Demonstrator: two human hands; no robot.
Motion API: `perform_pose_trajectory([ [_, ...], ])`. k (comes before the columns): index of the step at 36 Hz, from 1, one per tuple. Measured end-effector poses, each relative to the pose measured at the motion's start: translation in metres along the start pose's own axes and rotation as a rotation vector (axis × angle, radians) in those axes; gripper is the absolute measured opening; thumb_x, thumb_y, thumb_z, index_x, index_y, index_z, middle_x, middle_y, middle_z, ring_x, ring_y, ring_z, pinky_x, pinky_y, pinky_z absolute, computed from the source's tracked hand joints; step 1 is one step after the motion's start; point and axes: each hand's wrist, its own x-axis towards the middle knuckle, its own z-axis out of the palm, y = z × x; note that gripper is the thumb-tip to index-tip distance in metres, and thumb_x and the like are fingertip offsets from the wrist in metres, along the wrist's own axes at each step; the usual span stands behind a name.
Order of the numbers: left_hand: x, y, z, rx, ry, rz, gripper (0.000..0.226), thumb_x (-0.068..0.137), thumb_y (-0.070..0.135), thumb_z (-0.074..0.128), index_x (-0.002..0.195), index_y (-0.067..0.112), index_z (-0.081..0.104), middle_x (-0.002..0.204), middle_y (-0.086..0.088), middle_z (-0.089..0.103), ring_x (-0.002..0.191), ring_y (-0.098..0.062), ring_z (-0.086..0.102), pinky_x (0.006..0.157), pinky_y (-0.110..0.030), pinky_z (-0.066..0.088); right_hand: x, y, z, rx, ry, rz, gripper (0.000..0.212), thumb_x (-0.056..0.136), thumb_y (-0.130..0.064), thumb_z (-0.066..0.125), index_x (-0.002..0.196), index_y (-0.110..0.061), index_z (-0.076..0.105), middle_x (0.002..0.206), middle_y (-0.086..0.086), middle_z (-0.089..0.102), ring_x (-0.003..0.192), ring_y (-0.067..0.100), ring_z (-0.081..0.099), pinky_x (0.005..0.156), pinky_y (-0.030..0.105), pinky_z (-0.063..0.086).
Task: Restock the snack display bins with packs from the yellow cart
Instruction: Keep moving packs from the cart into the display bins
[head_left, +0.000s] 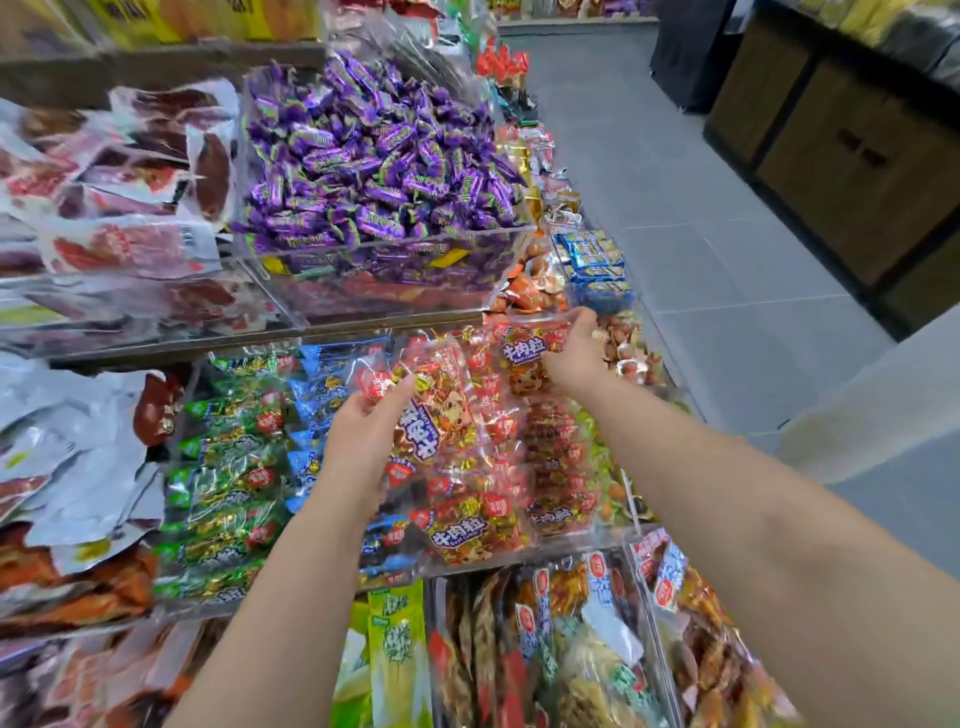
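With the left hand (363, 431) gripping a red pack (436, 410) and the right hand (576, 353) seemingly pinching a second red pack (527, 353) at the far end of the heaped bin (545, 553), either slick wrapper could slide off the pile into the blue packs (311, 395) alongside.

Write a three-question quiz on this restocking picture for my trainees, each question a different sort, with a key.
1. True or false: the left hand holds a red pack.
2. What fills the clear bin on the shelf above the hands? A. purple candies B. bottles C. fruit
3. Fill in: the right hand has its grip on a second pack; its main colour is ___.
Key: 1 true; 2 A; 3 red.
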Motion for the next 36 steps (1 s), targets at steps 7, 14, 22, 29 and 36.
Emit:
perform_pose_trajectory([
  [7, 0.008, 0.002, 0.002, 0.051, 0.015, 0.008, 0.066, 0.07, 0.06, 0.071, 0.121, 0.021, 0.059, 0.119, -0.007, 0.068, 0.105, -0.027, 0.066, 0.092, -0.051, 0.052, 0.0, -0.006, 0.011, -0.036, 0.069, -0.058, 0.083, 0.087, 0.002, 0.055, 0.15, -0.016, 0.004, 0.147, 0.01, 0.033, 0.126, 0.026, 0.045, 0.092, 0.024, 0.034],
  [14, 0.008, 0.005, 0.006, 0.065, 0.01, 0.021, 0.084, 0.056, 0.068, 0.071, 0.125, 0.021, 0.057, 0.117, -0.005, 0.068, 0.111, -0.031, 0.062, 0.098, -0.056, 0.046, -0.031, 0.016, 0.026, -0.482, 0.237, -0.293, 0.069, 0.08, -0.015, 0.068, 0.137, -0.025, 0.032, 0.147, 0.018, 0.005, 0.137, 0.033, 0.001, 0.113, 0.052, 0.016],
  [22, 0.007, 0.007, 0.009, 0.038, -0.018, 0.018, 0.11, 0.043, 0.072, 0.07, 0.137, 0.019, 0.047, 0.134, -0.007, 0.058, 0.123, -0.033, 0.054, 0.104, -0.057, 0.04, -0.008, 0.014, 0.018, -0.854, 0.198, -0.6, 0.04, 0.071, 0.003, 0.064, 0.108, -0.008, 0.058, 0.126, 0.013, 0.047, 0.125, 0.034, 0.038, 0.105, 0.04, 0.027],
  [29, 0.009, 0.004, 0.007, 0.068, 0.005, 0.022, 0.102, 0.045, 0.072, 0.069, 0.129, 0.018, 0.053, 0.12, -0.007, 0.066, 0.113, -0.031, 0.061, 0.1, -0.055, 0.045, 0.007, 0.005, 0.019, -1.069, 0.141, -0.502, 0.047, 0.075, 0.0, 0.055, 0.114, -0.026, 0.049, 0.155, 0.005, 0.011, 0.142, 0.035, -0.007, 0.102, 0.05, -0.031],
  [36, 0.011, 0.001, 0.01, 0.03, -0.049, -0.02, 0.06, 0.067, 0.06, 0.072, 0.113, 0.023, 0.061, 0.111, -0.005, 0.071, 0.107, -0.029, 0.065, 0.098, -0.054, 0.047, -0.009, 0.018, 0.008, -0.794, 0.22, -0.582, 0.031, 0.074, -0.019, 0.071, 0.101, -0.021, 0.056, 0.148, 0.012, 0.022, 0.139, 0.031, 0.001, 0.112, 0.047, -0.015],
])
